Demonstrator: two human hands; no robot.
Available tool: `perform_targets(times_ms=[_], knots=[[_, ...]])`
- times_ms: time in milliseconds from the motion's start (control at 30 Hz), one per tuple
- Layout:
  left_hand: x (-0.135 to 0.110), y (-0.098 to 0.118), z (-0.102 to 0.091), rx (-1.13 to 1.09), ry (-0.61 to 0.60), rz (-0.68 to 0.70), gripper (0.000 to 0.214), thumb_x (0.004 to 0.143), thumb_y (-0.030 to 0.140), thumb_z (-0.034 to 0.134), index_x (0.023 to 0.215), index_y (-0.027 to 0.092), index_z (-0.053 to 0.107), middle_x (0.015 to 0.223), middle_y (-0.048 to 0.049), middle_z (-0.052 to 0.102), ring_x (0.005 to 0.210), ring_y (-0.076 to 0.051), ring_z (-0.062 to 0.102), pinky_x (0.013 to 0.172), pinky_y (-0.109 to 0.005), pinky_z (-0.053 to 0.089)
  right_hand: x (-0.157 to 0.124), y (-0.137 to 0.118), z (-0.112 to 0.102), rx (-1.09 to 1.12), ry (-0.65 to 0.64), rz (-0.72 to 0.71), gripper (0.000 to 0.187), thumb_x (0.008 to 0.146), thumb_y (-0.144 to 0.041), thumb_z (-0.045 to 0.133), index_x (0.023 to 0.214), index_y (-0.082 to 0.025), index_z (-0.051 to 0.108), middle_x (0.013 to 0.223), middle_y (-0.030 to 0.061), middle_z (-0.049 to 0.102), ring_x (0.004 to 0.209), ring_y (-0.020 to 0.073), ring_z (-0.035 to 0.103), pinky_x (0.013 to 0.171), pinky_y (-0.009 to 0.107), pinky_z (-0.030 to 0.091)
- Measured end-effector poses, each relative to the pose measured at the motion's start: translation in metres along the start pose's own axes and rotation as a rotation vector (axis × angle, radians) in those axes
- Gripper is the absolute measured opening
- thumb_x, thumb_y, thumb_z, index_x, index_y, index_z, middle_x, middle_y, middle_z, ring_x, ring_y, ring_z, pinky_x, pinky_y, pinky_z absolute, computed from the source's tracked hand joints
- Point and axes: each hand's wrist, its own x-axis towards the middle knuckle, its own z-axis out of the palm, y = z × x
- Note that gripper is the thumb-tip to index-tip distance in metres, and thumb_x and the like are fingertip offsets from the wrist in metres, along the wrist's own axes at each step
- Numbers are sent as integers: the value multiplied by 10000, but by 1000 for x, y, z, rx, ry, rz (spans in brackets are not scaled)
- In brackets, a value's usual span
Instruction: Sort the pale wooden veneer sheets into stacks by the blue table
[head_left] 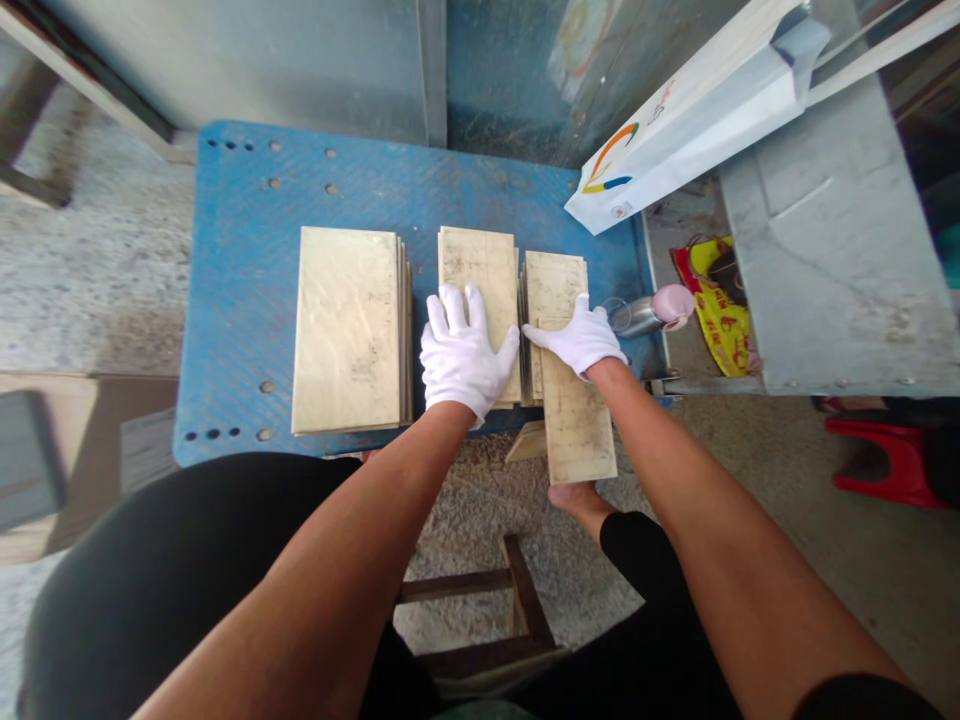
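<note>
Both my hands wear white cotton gloves. My left hand [466, 350] lies flat on the near end of a middle stack of cream marbled tiles [480, 265], fingers pointing away from me. My right hand [577, 338] rests on the far end of a loose tile [577, 425], fingers pointing left. That tile overlaps a right stack of tiles [553, 285] and juts past the near edge of the blue table [247, 280]. I cannot tell whether this hand grips it. A larger left stack of tiles [346, 330] stands apart, to the left of my left hand.
A steel bottle with a pink cap [645, 312] lies just beyond my right hand. A white paper bag [675, 130] hangs over the far right corner, above a yellow and red bag [716, 305]. A wooden stool [480, 610] stands below, and a red stool [892, 460] sits at right.
</note>
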Motion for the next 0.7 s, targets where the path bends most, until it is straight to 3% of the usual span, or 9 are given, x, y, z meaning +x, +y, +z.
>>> perform_targets(times_ms=[167,400,567,700], knots=[[0,1,-1,8,-16,-10,872,921,657,277,1574,83,214,1646,-206,186,1497,-412,172,1147,-513,301,1,-3,-1,-35,4,-7,1324,614,-848,646,1556,-26,210,1413,301,452,1308,395,478,1072,474,397],[-1,2,-3,10,-13,-13,857,923,646,275,1574,91,224,1648,-194,193,1499,-402,183,1141,-514,320,-11,-2,-10,-61,146,-30,1038,665,-724,690,1395,-25,455,1176,239,602,1102,374,603,942,485,476],[-1,3,-5,-1,-26,-17,833,937,617,266,1575,85,213,1649,-197,183,1501,-403,172,1141,-515,320,-42,2,-15,-51,306,-94,817,702,-680,668,1252,-83,576,1187,208,569,1097,365,576,924,492,477],[-2,3,-5,-27,-37,-13,847,932,621,276,1575,75,199,1649,-211,164,1504,-412,151,1142,-526,306,-74,10,-15,-19,421,-36,660,686,-637,704,1126,-148,647,1252,171,544,1117,355,547,902,481,483]])
